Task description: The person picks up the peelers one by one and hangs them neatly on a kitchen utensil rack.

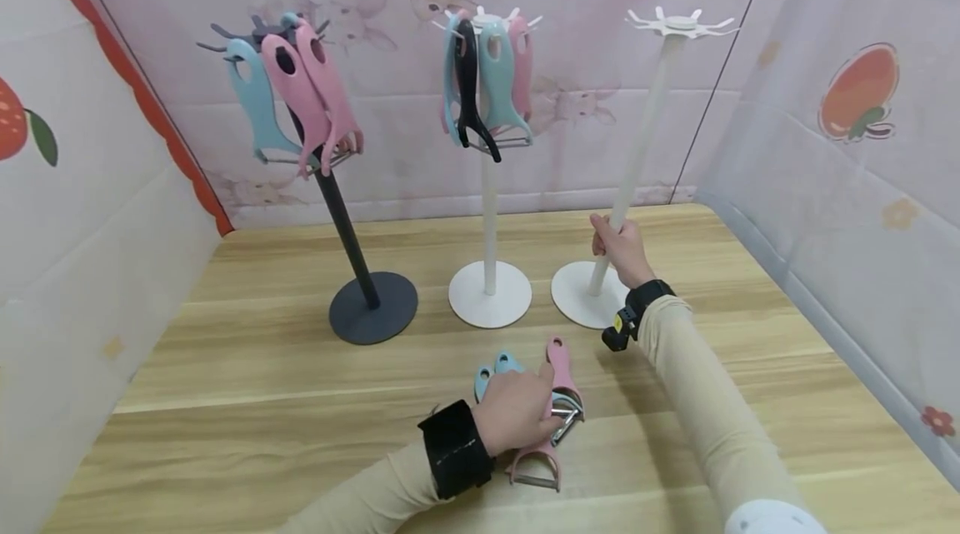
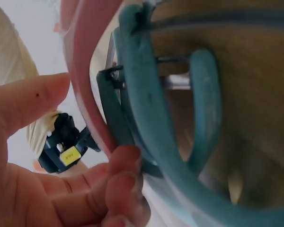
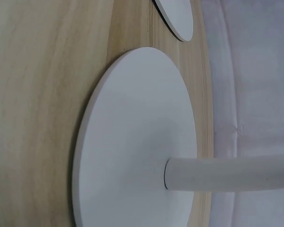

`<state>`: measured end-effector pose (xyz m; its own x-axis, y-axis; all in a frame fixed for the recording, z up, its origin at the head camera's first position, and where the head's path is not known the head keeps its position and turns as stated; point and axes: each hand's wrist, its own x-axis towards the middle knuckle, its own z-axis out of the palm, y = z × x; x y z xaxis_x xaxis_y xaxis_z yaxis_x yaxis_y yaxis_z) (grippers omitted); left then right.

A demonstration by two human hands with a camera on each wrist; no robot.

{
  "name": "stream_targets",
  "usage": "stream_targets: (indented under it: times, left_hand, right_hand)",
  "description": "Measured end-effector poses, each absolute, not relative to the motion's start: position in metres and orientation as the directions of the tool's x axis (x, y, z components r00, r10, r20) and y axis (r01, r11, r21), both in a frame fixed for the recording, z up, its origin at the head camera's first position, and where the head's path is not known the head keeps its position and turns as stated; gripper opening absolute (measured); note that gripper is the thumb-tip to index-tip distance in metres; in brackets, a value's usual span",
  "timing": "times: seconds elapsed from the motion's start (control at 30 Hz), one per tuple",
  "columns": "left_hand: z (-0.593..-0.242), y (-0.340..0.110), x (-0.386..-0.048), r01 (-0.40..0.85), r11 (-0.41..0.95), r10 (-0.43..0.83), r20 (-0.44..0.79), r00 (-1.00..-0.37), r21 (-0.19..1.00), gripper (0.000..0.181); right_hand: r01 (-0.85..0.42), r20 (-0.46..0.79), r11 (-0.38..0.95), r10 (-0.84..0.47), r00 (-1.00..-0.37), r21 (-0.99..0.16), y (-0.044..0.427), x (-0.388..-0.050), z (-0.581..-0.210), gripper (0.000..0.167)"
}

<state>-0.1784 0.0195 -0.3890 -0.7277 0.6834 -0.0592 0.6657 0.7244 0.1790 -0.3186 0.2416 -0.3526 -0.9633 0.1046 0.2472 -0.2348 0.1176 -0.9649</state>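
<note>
My right hand (image 1: 624,251) grips the pole (image 1: 647,126) of the right-hand white stand, whose hooks (image 1: 681,24) are bare. In the right wrist view its round base (image 3: 132,137) lies on the table; the hand itself is out of that view. My left hand (image 1: 516,411) is over a small pile of peelers on the table. In the left wrist view its thumb and curled fingers close on the edge of a pink peeler (image 2: 83,61), beside a blue peeler (image 2: 146,99). Another pink peeler (image 1: 558,359) lies at the pile's right; blue handles (image 1: 506,361) stick out behind the hand.
A dark stand (image 1: 348,226) at the left carries blue and pink peelers (image 1: 296,92). The middle white stand (image 1: 490,226) holds blue, black and pink peelers (image 1: 495,76). A printed cloth (image 1: 375,142) hangs behind the wooden table (image 1: 262,401).
</note>
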Motion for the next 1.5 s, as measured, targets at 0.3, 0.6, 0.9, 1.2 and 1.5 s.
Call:
stream_targets:
  times: [0.3,0.6,0.9,1.2,1.5]
  left_hand:
    - [-0.395,0.024,-0.166,0.659,0.741,0.665,-0.005,-0.747,0.131,0.035]
    - [-0.383,0.019,-0.169,0.68,0.673,0.684,0.107,-0.722,0.291,0.031]
    - [-0.351,0.013,-0.186,0.766,0.556,0.641,0.42,-0.642,0.323,0.044]
    - [-0.316,0.037,-0.218,0.812,0.459,0.54,0.613,-0.577,0.361,0.043]
    - [-0.257,0.07,-0.243,0.812,0.439,0.44,0.696,-0.567,0.384,0.047]
  right_hand:
    - [-0.253,0.263,0.094,0.118,-0.958,-0.963,0.239,-0.317,-0.353,0.034]
    - [-0.241,0.253,0.097,0.143,-0.957,-0.966,0.241,-0.318,-0.355,0.035]
    - [-0.251,0.263,0.09,0.18,-0.948,-0.964,0.248,-0.334,-0.374,0.036]
    - [-0.3,0.301,0.032,0.183,-0.936,-0.953,0.244,-0.331,-0.37,0.035]
    - [-0.378,0.371,0.018,0.239,-0.898,-0.926,0.236,-0.322,-0.365,0.024]
